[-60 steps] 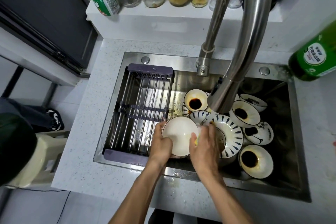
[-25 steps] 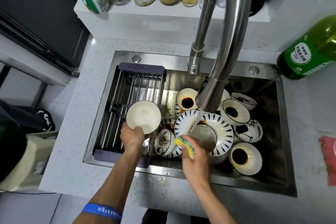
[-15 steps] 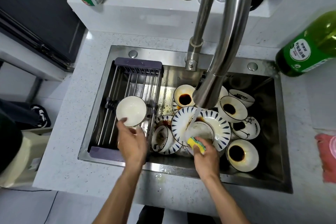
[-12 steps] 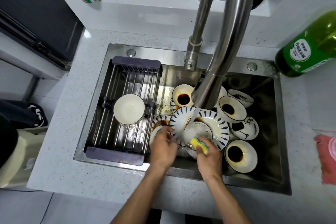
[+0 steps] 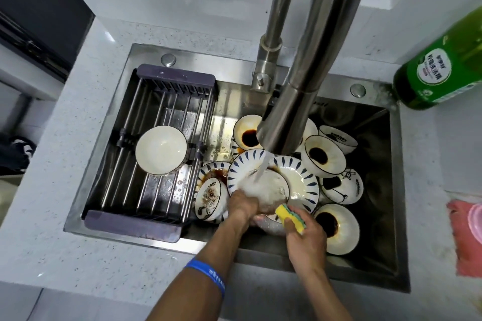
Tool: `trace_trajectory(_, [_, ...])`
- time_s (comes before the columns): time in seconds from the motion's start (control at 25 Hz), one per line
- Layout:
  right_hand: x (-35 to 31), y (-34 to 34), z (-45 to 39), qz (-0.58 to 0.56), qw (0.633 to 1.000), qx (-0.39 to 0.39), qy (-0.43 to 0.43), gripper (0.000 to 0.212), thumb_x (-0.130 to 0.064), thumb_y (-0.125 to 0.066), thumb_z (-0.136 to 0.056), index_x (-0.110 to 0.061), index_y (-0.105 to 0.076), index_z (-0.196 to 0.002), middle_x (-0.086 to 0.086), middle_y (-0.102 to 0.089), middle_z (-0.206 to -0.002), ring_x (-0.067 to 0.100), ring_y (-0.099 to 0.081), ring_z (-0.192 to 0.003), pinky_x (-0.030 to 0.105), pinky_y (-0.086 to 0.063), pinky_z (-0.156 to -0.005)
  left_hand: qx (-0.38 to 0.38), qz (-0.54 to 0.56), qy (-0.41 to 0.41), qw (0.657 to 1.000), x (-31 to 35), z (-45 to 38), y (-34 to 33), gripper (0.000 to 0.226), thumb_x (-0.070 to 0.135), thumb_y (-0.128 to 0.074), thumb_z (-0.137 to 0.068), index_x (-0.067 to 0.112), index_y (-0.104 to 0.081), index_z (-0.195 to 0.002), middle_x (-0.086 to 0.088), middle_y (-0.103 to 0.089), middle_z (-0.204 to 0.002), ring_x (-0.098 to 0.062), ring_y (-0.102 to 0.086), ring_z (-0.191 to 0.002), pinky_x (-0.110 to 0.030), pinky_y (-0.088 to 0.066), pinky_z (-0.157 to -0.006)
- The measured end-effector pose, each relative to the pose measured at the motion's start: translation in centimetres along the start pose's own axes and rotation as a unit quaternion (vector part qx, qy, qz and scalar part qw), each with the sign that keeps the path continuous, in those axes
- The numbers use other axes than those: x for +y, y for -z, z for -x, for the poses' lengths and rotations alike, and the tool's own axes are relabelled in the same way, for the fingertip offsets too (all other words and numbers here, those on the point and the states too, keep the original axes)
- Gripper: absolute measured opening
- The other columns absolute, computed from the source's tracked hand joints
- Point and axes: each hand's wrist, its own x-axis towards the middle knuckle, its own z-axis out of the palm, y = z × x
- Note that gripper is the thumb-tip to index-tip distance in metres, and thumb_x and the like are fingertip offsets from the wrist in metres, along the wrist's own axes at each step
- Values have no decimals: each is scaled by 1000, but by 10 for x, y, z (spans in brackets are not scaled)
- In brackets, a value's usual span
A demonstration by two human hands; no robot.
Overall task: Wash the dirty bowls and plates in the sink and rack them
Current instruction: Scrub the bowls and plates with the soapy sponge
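Observation:
A clean white bowl (image 5: 161,150) sits upright on the rack (image 5: 133,224) across the left half of the sink (image 5: 396,242). My left hand (image 5: 243,204) grips the near rim of a bowl (image 5: 266,190) under the running water, above the blue-striped plate (image 5: 303,182). My right hand (image 5: 305,241) holds a yellow-green sponge (image 5: 290,217) at that bowl's near edge. Several bowls with dark sauce, such as one (image 5: 339,227) at the front right, lie piled in the sink's right half.
The steel faucet (image 5: 307,65) arches over the pile and water streams from its head. A green bottle (image 5: 443,65) stands on the counter at the right, a pink cloth (image 5: 464,237) lies further forward. Jars line the shelf behind.
My left hand set the white bowl on the rack, let go, and moved right to take hold of a bowl under the water. My right hand kept the sponge.

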Motion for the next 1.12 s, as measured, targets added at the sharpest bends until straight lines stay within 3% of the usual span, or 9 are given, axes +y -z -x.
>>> trace_trajectory(0.08, [-4,1,3,-12,1000,-11,-5,29,-13,-62,-93,-26,-66,-118,-6,-61,-109,11,-56,-98,11,-39,-68,-5,19,8,1000,6,12,1,32,-5,-64,-76,8,-65,-105,-12,-74,-96,-30,-74,-76,-44,-62,-56])
trace_trajectory(0.24, [-2,1,5,-23,1000,-7,3,30,-12,-65,-90,-26,-68,-116,-10,-60,-106,12,-57,-102,23,-42,-85,3,52,-2,999,3,15,-13,30,-9,-54,-84,5,-64,-109,-11,-70,-108,-21,-71,-60,-23,-52,-40])
trace_trajectory(0.4, [3,4,5,-46,999,6,3,31,-10,-64,-90,-25,-68,-116,-7,-63,-107,13,-57,-102,21,-39,-84,16,87,-32,996,11,26,-12,38,-9,-41,-88,11,-48,-119,-12,-60,-119,-22,-68,-62,-30,-55,-43])
trace_trajectory(0.56, [-4,3,13,-70,997,4,-12,29,-8,-65,-90,-18,-69,-117,-4,-64,-103,16,-59,-98,22,-39,-81,30,-40,-131,990,15,42,9,47,3,-61,-88,31,-34,-116,-6,-67,-105,-18,-67,-72,-33,-58,-49])
trace_trajectory(0.68, [-9,-4,16,-71,997,2,-17,27,-7,-66,-88,-15,-70,-114,-2,-64,-100,20,-61,-99,22,-40,-80,44,-95,-161,981,18,50,21,41,14,-56,-94,30,-32,-122,-6,-66,-99,-21,-68,-74,-35,-59,-57])
trace_trajectory(0.88, [-5,-9,13,-36,999,-1,-6,27,-14,-66,-90,-20,-69,-116,0,-66,-110,18,-60,-102,25,-45,-85,-23,-64,-177,982,21,54,32,50,3,-45,-99,34,-32,-137,1,-59,-109,-24,-71,-83,-35,-60,-60])
trace_trajectory(1.0, [-6,-10,14,-50,999,-3,-15,28,-15,-66,-89,-23,-68,-116,-1,-66,-108,18,-60,-102,27,-47,-88,-20,-82,-265,961,22,64,37,57,-3,-46,-95,37,-39,-136,-5,-56,-127,-24,-64,-103,-20,-56,-66])
trace_trajectory(1.12, [-8,-15,16,-59,998,-3,-8,27,-12,-66,-88,-21,-70,-113,-1,-67,-106,20,-61,-101,29,-47,-86,76,-233,-363,899,21,72,46,72,-5,-48,-88,37,-33,-145,-5,-46,-137,-23,-61,-100,-29,-50,-78])
